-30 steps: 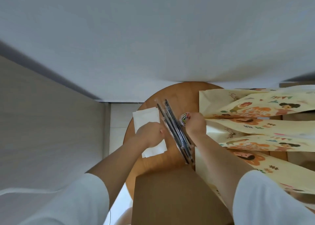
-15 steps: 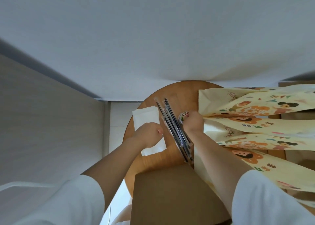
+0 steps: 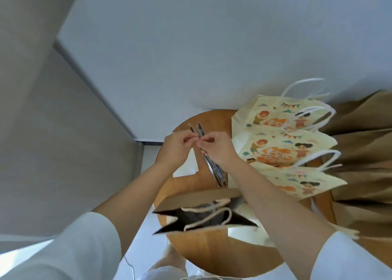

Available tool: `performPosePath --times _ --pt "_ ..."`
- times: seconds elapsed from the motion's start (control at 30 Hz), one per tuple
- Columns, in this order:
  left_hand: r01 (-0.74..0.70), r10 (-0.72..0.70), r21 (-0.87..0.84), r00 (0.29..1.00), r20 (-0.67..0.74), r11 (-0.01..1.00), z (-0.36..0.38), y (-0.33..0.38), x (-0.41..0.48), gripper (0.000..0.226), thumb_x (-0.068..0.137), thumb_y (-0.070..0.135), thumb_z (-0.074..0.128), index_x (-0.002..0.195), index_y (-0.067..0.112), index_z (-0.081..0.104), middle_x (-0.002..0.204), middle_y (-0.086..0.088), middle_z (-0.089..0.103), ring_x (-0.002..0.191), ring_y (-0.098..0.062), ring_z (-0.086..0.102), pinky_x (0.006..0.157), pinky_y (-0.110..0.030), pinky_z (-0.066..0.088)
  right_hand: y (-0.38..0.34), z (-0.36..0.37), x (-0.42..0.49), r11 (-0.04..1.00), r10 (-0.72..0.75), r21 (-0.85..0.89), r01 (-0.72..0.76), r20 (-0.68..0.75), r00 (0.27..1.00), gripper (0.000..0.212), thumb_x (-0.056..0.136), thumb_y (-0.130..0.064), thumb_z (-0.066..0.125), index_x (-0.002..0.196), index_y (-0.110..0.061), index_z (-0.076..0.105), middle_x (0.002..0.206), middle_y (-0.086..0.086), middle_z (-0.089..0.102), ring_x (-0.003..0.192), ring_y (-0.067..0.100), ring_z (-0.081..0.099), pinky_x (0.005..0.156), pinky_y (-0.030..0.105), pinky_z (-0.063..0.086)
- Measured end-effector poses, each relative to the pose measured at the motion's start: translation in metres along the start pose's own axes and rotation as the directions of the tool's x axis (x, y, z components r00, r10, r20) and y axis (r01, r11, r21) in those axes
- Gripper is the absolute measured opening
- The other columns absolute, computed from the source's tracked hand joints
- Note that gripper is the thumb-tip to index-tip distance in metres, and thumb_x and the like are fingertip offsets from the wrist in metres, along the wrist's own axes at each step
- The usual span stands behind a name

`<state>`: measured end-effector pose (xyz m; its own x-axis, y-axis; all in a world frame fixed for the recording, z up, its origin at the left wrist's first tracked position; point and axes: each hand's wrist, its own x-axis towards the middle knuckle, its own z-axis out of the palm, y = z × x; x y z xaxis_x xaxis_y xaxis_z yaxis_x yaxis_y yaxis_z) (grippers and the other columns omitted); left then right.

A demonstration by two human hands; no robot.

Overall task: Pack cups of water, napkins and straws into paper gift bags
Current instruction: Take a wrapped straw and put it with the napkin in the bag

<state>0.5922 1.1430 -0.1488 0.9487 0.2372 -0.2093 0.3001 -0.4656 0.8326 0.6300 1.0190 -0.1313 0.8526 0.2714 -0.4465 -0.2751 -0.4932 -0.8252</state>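
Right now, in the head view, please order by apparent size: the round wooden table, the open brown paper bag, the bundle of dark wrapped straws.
1. Round wooden table
2. Open brown paper bag, enlarged by nearness
3. Bundle of dark wrapped straws, partly covered

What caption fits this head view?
Left hand and right hand pinch a small item over straws on a table, behind an open brown bag, beside printed bags.

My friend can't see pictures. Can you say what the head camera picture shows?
The left hand and right hand pinch a small thing together above a bundle of straws on a round wooden table. An open brown bag stands nearer the person, and printed gift bags lie flat on the right.
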Motion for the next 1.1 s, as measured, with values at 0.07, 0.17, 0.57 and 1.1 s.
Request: performPosePath --times 0.07,0.17,0.57,1.1 --pt "-0.009 0.005 -0.079 0.999 -0.046 0.997 -0.005 0.019 -0.024 0.012 0.091 0.012 0.061 0.094 0.010 0.073 0.075 0.013 0.062 0.079 -0.013 0.061 0.079 -0.025 0.049 -0.006 -0.005 -0.027 0.993 0.003 0.121 -0.001 -0.018 1.000 0.018 0.091 -0.009 0.059 0.075 -0.012 0.064 0.063 -0.003 0.057 0.054 0.008 0.051 0.054 0.017 0.043" --pt "-0.011 0.003 -0.153 0.999 -0.053 0.988 -0.016 0.046 -0.054 0.009 0.088 0.012 0.064 0.089 0.019 0.069 0.079 0.011 0.064 0.082 -0.011 0.061 0.073 -0.018 0.044 -0.011 -0.016 -0.065 0.980 -0.015 0.194 0.032 -0.088 0.996 0.019 0.093 -0.012 0.056 0.075 -0.017 0.062 0.065 0.000 0.058 0.057 0.010 0.052 0.058 0.024 0.047" --pt "0.051 -0.167 0.338 0.931 0.325 0.940 -0.020 0.023 -0.176 0.064 0.080 -0.001 0.053 0.140 0.016 0.039 0.136 -0.004 0.051 0.127 -0.024 0.047 0.101 -0.033 0.042 0.045 -0.048 -0.174 0.967 -0.216 -0.162 0.198 -0.103 0.971 0.019 0.095 -0.013 0.050 0.079 -0.014 0.059 0.070 -0.001 0.057 0.067 0.015 0.054 0.063 0.025 0.041" --pt "-0.026 0.026 0.601 1.000 0.009 0.799 0.028 0.012 -0.168 0.027 0.095 0.036 0.049 0.090 0.020 0.071 0.092 0.001 0.058 0.102 -0.021 0.052 0.112 -0.040 0.021 0.058 -0.012 -0.165 0.480 -0.379 -0.740 0.471 0.309 0.872 0.022 0.095 -0.006 0.044 0.106 -0.006 0.064 0.105 0.010 0.059 0.094 0.028 0.058 0.078 0.038 0.048"
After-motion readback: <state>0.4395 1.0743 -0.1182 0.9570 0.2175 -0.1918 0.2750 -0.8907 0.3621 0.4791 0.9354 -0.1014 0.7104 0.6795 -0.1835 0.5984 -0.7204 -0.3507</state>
